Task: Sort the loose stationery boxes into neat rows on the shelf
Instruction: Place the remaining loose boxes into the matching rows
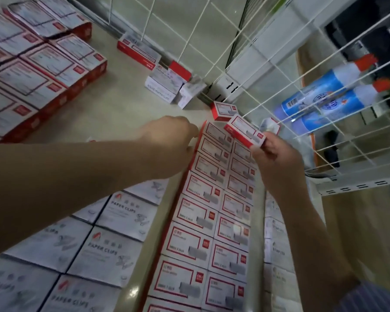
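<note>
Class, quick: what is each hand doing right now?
Left hand: fingers curled at the edge of the red-and-white box rows; grip cannot be told.
Right hand: holds a small red-and-white cardboard box.

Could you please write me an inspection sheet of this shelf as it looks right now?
Surface: pale shelf, bare in the middle.
Job's things: double row of red-and-white boxes; one small box held above its far end; loose boxes near the back corner.
Clutter: paper-clip boxes in rows near left; larger red boxes far left.
Hands: left hand touches the row's left edge; right hand pinches the small box.
Cables: nothing seen.
Surroundings: white wire grid; blue glue bottles behind it.
</note>
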The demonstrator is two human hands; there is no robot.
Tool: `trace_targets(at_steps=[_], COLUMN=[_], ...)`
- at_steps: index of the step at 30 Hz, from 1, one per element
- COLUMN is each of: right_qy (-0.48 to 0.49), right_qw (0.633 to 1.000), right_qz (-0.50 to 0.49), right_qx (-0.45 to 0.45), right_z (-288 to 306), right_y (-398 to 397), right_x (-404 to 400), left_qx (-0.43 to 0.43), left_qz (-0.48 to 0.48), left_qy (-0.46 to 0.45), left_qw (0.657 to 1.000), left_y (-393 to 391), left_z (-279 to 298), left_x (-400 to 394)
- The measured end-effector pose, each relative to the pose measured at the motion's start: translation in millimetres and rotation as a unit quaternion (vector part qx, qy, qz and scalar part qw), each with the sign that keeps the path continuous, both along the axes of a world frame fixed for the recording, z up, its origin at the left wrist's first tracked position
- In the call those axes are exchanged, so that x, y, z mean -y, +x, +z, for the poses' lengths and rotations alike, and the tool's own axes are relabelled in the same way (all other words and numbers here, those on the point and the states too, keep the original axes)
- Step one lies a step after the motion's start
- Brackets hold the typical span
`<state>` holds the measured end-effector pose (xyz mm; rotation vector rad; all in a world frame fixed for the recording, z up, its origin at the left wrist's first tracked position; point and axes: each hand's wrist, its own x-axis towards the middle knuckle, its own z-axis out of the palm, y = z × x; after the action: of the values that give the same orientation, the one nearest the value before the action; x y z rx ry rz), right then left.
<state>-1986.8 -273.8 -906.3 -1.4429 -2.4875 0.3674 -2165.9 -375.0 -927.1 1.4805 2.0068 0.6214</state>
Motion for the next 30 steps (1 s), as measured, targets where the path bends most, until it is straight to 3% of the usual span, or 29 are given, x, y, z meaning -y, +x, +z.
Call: trace_targets(at_steps=[4,18,30], right_qy=[0.017,-0.08,-0.048], right_qw=[0.999,0.995,0.997], right_qz=[0.027,0.059,0.051], right_qx=[0.029,0.002,-0.02], right_z=[4.0,5.9,-1.1], right_y=[-2.9,-23.4,-15.0], right_x=[-21.5,-37.8,-40.4], left_qx=[-0.012,-0.013,-0.041], left_qz=[-0.022,-0.034,-0.041], left_qy=[0.006,0.067,0.069], left_qw=[1.0,0.997,0.996], left_y=[1.1,4.8,5.9], left_z=[-6.4,-21.2,-25.7], left_x=[-9.9,-39.9,-42.0])
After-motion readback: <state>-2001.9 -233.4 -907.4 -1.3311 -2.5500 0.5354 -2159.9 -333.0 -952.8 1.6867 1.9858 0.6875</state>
